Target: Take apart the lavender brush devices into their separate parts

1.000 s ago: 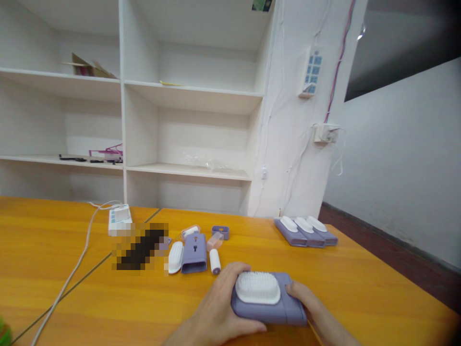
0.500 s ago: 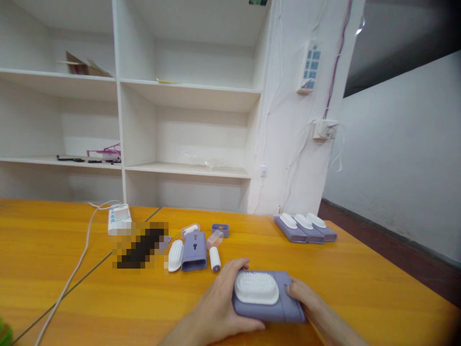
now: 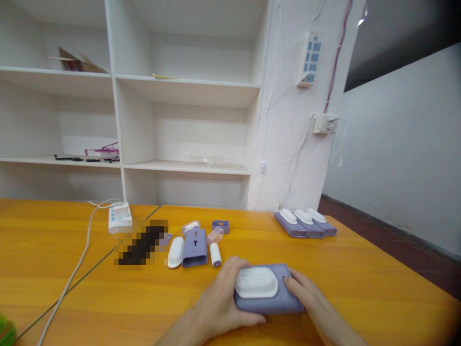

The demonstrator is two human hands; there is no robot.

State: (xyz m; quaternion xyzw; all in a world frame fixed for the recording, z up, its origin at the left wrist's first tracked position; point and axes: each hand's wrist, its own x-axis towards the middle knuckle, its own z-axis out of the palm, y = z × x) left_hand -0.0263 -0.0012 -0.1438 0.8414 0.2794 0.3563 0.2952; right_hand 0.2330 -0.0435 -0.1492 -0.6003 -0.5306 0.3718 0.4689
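Both hands have kept their grip on the purple case (image 3: 268, 300) over the last second, and it now sits a little farther up the bench (image 3: 360, 283) in the view. It lies flat on the orange bench top near the front edge, closed, with a white bristled brush pad (image 3: 256, 282) seated on its lid. What is inside the case cannot be seen. The left hand (image 3: 219, 300) wraps the case's left end, thumb along the near side and fingers curled over the far edge. The right hand (image 3: 306, 300) holds the right end, fingers bent against the lid.

Just behind the left hand lies a loose cluster of parts: a small white roller (image 3: 215, 254), an open purple case shell (image 3: 195, 247), a white brush pad lying loose (image 3: 175, 252), a small clear box (image 3: 215, 236) and a small purple tray (image 3: 220, 226). Farther back on the right, three matching purple cases (image 3: 305, 223) lie side by side, touching, each topped with a white pad. At the back left, a white power strip (image 3: 119, 216) rests on the bench with its cable (image 3: 77, 269) trailing toward the front. White shelves (image 3: 187, 91) stand behind the bench, holding a few scattered items
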